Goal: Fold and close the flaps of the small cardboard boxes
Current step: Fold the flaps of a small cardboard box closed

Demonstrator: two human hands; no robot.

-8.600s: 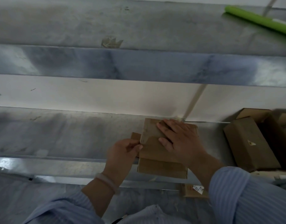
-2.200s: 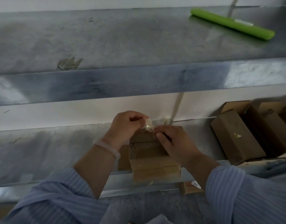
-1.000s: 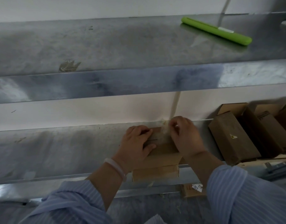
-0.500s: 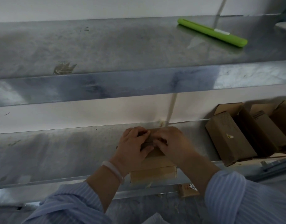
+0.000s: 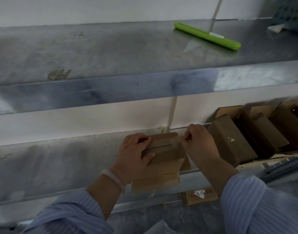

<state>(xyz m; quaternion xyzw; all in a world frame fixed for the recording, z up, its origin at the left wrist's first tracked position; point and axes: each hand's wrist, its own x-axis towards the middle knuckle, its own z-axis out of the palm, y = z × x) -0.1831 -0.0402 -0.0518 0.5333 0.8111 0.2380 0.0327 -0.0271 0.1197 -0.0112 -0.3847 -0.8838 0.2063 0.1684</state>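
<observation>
Head view: the cardboard box lies between both hands on the metal shelf, with its top flaps folded down to a thin seam. The left hand grips the box's left end, fingers curled over the top. The right hand pinches the box's right edge with curled fingertips. More boxes stand just right of the right hand, and a green tool lies well beyond.

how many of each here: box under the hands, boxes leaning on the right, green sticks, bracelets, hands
box under the hands: 1
boxes leaning at right: 3 in view
green stick: 1
bracelet: 1
left hand and right hand: 2
total: 8
</observation>
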